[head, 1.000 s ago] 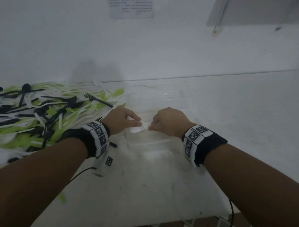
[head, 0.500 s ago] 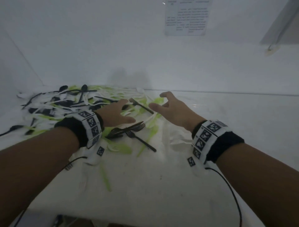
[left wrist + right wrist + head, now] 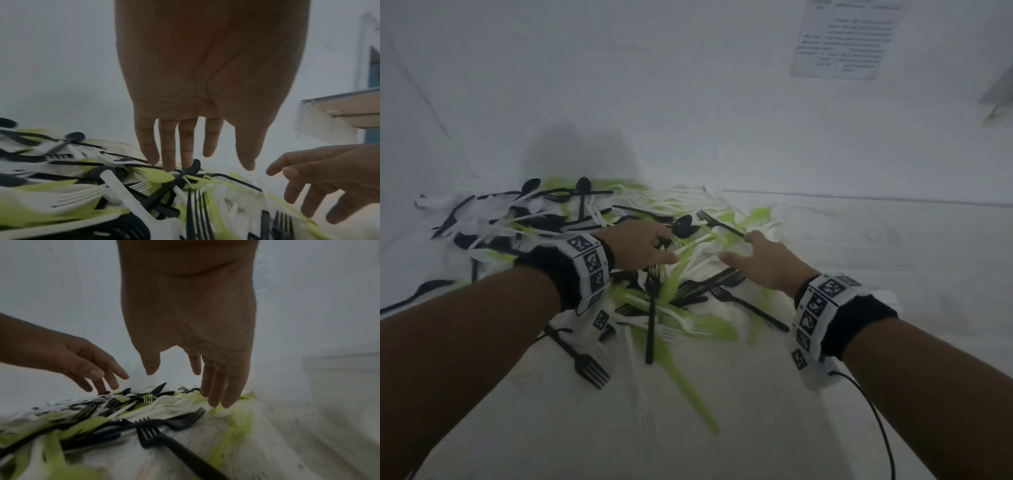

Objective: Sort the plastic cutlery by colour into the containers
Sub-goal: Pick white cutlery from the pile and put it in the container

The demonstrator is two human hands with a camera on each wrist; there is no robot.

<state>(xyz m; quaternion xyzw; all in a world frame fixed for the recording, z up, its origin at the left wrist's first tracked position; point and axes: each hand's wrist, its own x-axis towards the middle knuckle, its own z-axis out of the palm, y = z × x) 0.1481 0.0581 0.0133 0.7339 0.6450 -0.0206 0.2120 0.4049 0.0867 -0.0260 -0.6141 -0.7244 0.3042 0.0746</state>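
Here, left hand [image 3: 640, 246] and right hand [image 3: 767, 262] spread, holding nothing, above cutlery pile [image 3: 592, 236], handles lying every way.

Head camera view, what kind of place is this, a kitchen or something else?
Probably not a kitchen; it looks like a plain sorting bench. A white table stands against a bare white wall with a printed sheet stuck on it, and a cutlery pile covers the table.

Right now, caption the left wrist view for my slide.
Open left hand reaches fingertips down onto mixed pile of black, white and green plastic cutlery; open right hand alongside.
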